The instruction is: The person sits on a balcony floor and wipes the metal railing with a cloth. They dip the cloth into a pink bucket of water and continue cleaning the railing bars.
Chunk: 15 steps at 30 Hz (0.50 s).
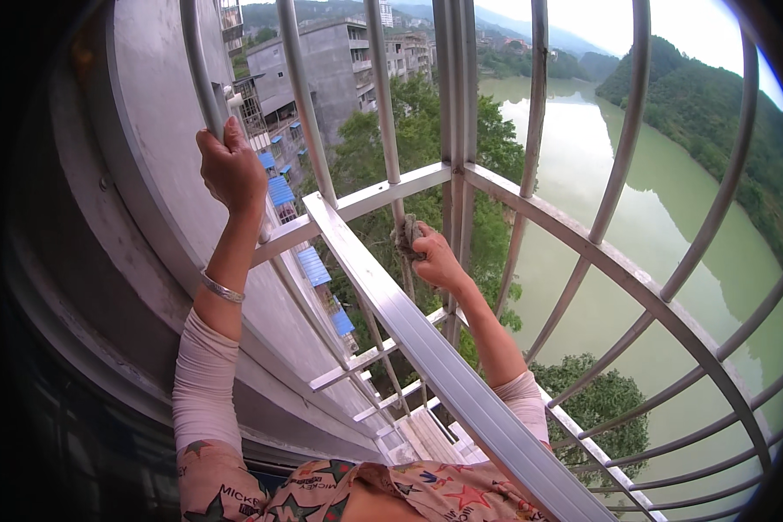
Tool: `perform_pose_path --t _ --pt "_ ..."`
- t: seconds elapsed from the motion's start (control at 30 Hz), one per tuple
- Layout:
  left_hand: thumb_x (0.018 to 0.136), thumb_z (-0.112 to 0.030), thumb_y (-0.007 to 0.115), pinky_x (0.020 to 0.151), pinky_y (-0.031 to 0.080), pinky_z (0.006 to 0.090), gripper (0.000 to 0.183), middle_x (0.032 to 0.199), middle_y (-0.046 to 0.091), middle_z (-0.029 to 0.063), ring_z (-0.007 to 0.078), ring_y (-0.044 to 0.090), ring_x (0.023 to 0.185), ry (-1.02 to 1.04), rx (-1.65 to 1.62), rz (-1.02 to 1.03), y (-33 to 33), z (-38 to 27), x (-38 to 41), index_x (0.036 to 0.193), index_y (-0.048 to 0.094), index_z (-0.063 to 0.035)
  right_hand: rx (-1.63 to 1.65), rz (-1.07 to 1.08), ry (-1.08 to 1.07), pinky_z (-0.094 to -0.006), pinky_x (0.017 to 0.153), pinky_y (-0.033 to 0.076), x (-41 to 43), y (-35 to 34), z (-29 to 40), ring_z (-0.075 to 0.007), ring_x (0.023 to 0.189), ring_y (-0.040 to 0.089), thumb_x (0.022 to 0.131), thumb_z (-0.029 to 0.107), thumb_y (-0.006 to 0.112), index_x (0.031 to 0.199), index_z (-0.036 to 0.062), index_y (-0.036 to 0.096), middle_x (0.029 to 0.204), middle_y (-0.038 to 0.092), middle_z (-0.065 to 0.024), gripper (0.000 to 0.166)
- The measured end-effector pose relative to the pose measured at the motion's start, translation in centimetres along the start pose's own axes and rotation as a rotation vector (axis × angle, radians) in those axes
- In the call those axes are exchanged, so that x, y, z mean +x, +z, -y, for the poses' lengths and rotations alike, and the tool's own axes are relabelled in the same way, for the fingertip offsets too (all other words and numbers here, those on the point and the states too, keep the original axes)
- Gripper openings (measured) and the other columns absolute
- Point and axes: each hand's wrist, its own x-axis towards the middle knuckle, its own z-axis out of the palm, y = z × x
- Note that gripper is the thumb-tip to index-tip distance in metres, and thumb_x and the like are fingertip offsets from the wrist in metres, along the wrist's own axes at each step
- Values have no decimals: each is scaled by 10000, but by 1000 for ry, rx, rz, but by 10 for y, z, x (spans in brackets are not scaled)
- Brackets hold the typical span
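My left hand (pixel 232 164) is closed around a vertical metal bar (pixel 199 72) of a window cage, close to the wall. Lower and to the right, my right hand (pixel 436 256) grips a crumpled grey cloth (pixel 406 236). The cloth is pressed around another upright bar (pixel 383 111), just under the horizontal rail (pixel 398 186). A wide, ridged aluminium beam (pixel 424 339) runs diagonally between my arms, from that rail down towards my chest. My right forearm passes on the far side of this beam.
At the cage corner stands a thick post (pixel 457 98). A curved-looking rail (pixel 600 251) with several bars runs along the right. Left is a pale wall (pixel 163 124). Below lie lower crossbars (pixel 355 368) and a slatted board (pixel 427 434). Trees and a green river (pixel 561 215) lie outside.
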Motion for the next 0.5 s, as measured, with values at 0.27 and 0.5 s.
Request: perform_pose_path --t 0.27,0.5 --pt "921 -272 479 632 451 394 262 769 601 144 297 600 700 23 -49 9 -3 3 1 864 487 -16 358 -672 245 -385 792 431 35 43 37 -337 871 533 582 62 692 845 -6 474 923 507 -196 349" --pt "902 -283 528 598 407 318 263 680 532 64 158 489 620 -38 -198 46 -7 14 1 808 496 -40 139 -795 464 -394 700 471 28 99 9 -331 799 590 559 119 756 932 14 531 889 579 -131 448"
